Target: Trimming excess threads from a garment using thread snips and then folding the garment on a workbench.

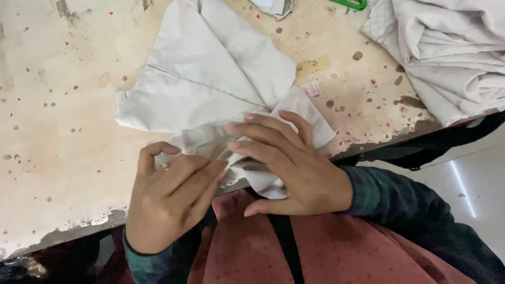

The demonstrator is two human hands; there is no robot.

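Pinching the near edge of a pale grey folded cloth piece [205,84], the left hand [168,197] has its thumb and curled fingers closed on the crumpled corner, while the right hand [286,163] lies flat, fingers spread, pressing the same corner at the table's edge. Beneath is a worn cream tabletop [58,115], stained and speckled red. Heaped grey fabric [447,52] sits far right. Creased seams cross the cloth piece.
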